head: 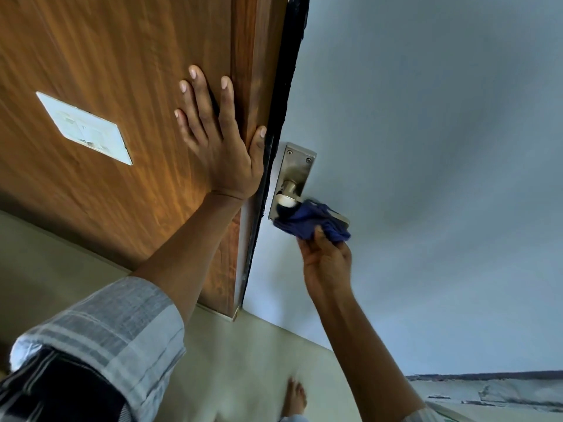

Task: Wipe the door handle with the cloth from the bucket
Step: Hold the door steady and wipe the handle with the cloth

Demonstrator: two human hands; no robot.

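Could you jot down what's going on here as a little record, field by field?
Activity: wiping a door handle
Left hand: flat and open against the brown wooden door
Right hand: gripping a blue cloth
Cloth: draped over the lever of the metal door handle
Handle plate: partly uncovered, screws visible
On the door: white rectangular sign
Bucket: not in view

The door (115, 71) is brown wood-grain with a slight sheen. The handle plate (297, 169) looks like brushed, satin metal. The blue cloth (310, 222) is soft, matt and creased.
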